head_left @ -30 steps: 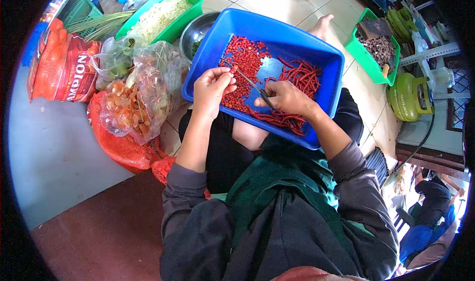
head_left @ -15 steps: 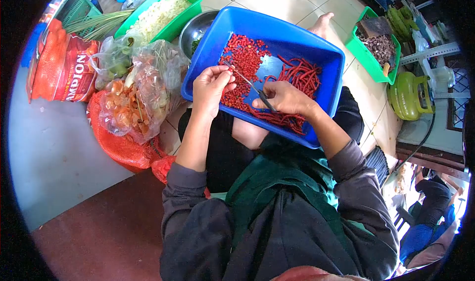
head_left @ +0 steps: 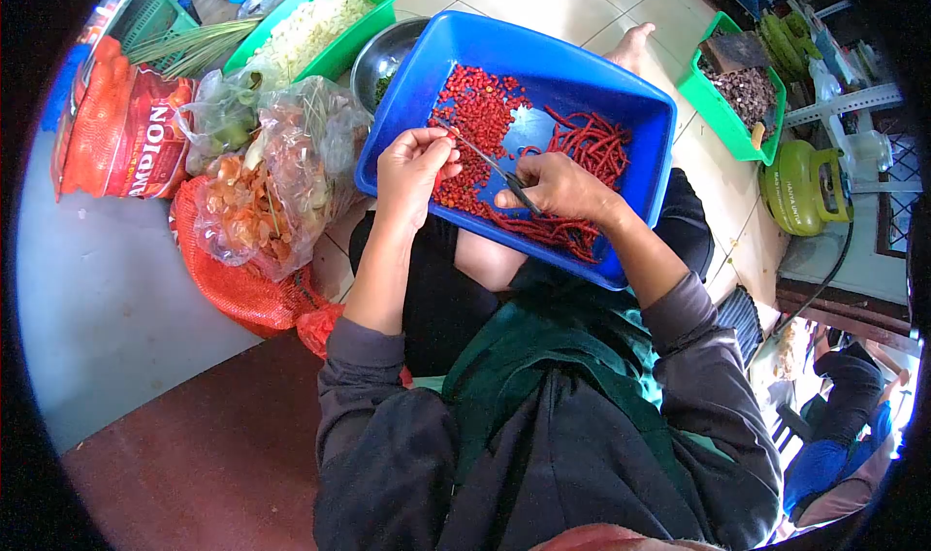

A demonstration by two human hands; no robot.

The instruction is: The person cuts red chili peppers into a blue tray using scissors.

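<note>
My left hand (head_left: pixel 412 168) is closed in a pinch on a red chili, mostly hidden by the fingers, over the left side of a blue tub (head_left: pixel 529 42). My right hand (head_left: pixel 561 187) grips black-handled scissors (head_left: pixel 490 163), whose blades reach across to the left fingertips. Cut chili pieces (head_left: pixel 475 105) lie heaped in the left part of the tub. Whole red chilies (head_left: pixel 593 148) fill the right part, and more lie along its near side. The tub rests across my lap.
Left of the tub are a metal bowl (head_left: pixel 373 61), a green tub (head_left: pixel 250 51) of pale chopped pieces, a plastic bag (head_left: pixel 325 134) with onion skins, and a red net sack (head_left: pixel 218 279). To the right stand another green tub (head_left: pixel 713 114) and a green gas cylinder (head_left: pixel 800 187). A person (head_left: pixel 844 415) is at lower right.
Both hands and the scissors hold nearly the same place, with only a very slight shift at the fingers and blades. The tub and its contents look the same.
</note>
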